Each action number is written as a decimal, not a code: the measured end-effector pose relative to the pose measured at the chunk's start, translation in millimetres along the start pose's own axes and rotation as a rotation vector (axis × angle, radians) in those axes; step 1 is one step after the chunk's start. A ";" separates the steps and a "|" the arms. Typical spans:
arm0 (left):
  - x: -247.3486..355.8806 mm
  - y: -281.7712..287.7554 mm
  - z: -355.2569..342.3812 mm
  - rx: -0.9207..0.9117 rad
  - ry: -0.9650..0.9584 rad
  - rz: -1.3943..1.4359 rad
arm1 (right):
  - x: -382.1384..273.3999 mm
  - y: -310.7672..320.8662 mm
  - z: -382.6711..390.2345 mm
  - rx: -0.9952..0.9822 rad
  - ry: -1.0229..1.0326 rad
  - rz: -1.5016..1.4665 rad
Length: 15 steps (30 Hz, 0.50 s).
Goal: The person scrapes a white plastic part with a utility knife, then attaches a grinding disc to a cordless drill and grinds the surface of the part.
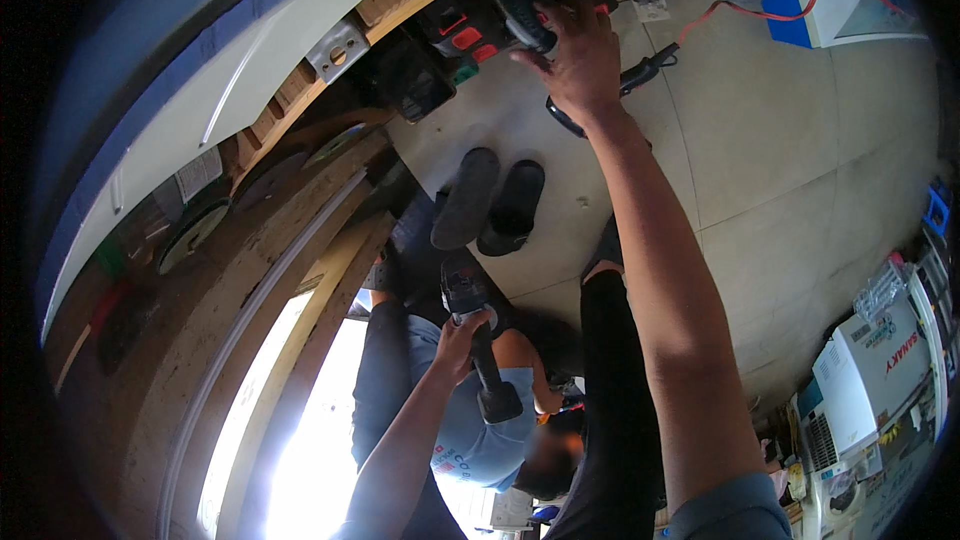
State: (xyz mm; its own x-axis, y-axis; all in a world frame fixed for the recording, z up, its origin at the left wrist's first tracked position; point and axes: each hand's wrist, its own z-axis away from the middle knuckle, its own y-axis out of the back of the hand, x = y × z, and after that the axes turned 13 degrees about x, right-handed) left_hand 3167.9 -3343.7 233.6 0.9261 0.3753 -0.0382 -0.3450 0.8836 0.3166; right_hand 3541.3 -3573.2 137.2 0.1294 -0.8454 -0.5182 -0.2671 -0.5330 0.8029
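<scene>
Two bare arms are standing well apart: the right arm [675,280] is lying outstretched, nearly straight at the elbow, while the left forearm [405,455] is slanting closer to the body. Dark tools are crowding around the right hand [580,55], whose thumb and fingers are sitting about a dark handle [527,22]; from where I'm standing, I cannot tell whether they are closing on it. Nearer the lap, the left hand [468,338] is clamping around a black power tool [487,365], its bulky head sitting beyond the knuckles and its blocky base hanging on the body side. Matte black sandals [466,198] are resting between the two hands, on smooth, pale tiles [770,175] that thin, dark joints are dividing. A slim red cord [725,6] is curving near the right hand, and a rough wooden edge [285,115] is running along the left
</scene>
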 end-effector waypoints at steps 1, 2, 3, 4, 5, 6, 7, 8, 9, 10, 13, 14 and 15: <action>-1.2 0.6 0.3 -0.010 0.021 -0.016 | 4.4 -0.3 3.3 0.012 -0.015 -0.063; 0.1 1.8 1.7 -0.016 0.041 -0.029 | 6.5 -0.7 4.4 0.023 -0.030 -0.131; 1.5 2.7 2.6 -0.022 0.062 -0.042 | 10.3 1.8 6.9 0.050 -0.062 -0.102; 2.0 1.6 2.8 -0.022 0.049 -0.031 | 15.2 7.1 11.3 0.077 -0.094 -0.074; 1.2 -0.6 4.1 -0.022 0.038 -0.020 | 19.5 11.8 13.4 0.102 -0.126 -0.047; 0.8 -1.9 4.1 -0.025 0.026 -0.013 | 28.2 13.0 16.3 0.116 -0.140 -0.072; 0.8 -1.7 4.1 -0.027 0.036 -0.029 | 36.0 13.1 19.2 0.130 -0.153 -0.099; 1.9 -0.7 2.4 -0.033 0.041 -0.049 | 44.1 11.9 21.8 0.148 -0.165 -0.123; 1.6 -0.7 1.2 -0.037 0.047 -0.066 | 50.7 6.9 20.4 0.189 -0.158 0.011; 1.0 -1.4 -0.4 -0.040 0.024 -0.048 | 55.1 -3.6 16.1 0.173 -0.172 0.035; -2.4 -5.0 -5.4 -0.062 -0.015 -0.013 | 62.8 -30.3 -4.4 0.155 -0.198 0.094; -3.0 -4.1 -5.6 -0.063 -0.015 0.003 | 60.1 -34.7 -5.9 0.150 -0.220 0.078; -3.6 -3.3 -5.4 -0.065 -0.016 0.018 | 57.9 -37.3 -7.0 0.146 -0.241 0.063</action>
State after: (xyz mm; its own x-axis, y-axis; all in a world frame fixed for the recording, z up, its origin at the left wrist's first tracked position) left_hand 3164.8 -3346.4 227.6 0.9217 0.3874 -0.0182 -0.3704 0.8933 0.2547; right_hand 3565.4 -3602.5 79.3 -0.1176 -0.8347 -0.5380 -0.4043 -0.4546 0.7936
